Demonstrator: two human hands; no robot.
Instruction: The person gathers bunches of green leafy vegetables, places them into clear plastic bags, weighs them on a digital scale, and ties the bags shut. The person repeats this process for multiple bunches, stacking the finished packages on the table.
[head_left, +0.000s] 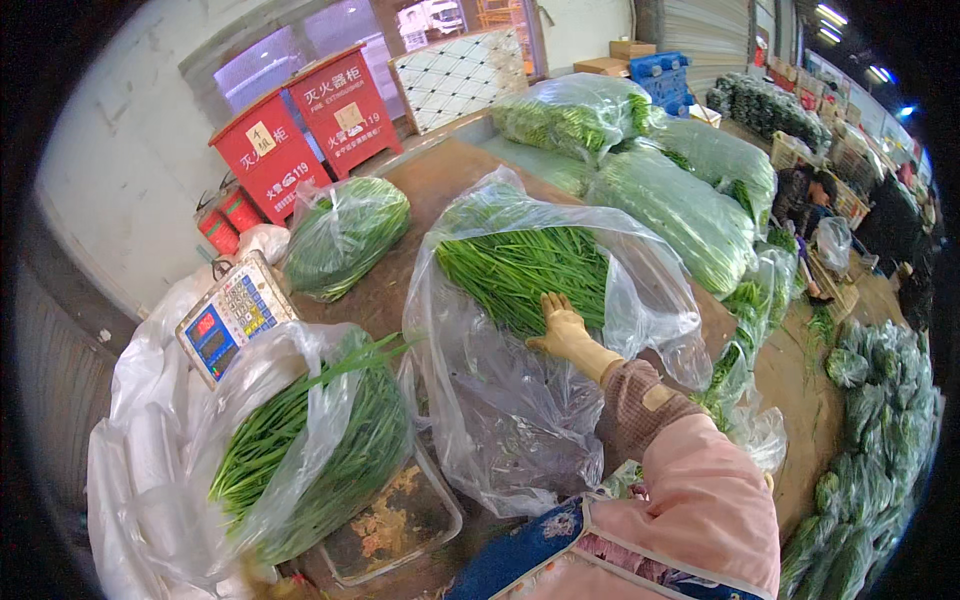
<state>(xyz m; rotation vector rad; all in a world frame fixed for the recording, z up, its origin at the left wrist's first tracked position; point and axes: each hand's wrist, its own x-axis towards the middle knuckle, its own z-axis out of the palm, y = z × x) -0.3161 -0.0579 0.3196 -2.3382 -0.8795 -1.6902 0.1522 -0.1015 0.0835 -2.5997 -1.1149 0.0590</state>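
Observation:
My right hand (564, 326), in a cream glove, lies palm down on the near edge of long green leaves (525, 270), which look like chives. Around those leaves is a large clear plastic bag (517, 420), its mouth wide and its near part slack. To the left, another clear bag (345, 442) of similar leaves leans over a metal scale tray (442, 517), some leaf tips poking out. A blurred yellowish patch at the lower edge, under that bag, could be my left hand; its fingers cannot be made out.
A scale display (236, 319) stands at the left beside white plastic sheeting (142, 450). Behind is a bagged bundle of greens (345, 236), near red fire extinguisher cabinets (345, 109). Large bags of greens (675, 210) fill the far right. A person (806, 195) is beyond; bagged vegetables (877, 450) line the right.

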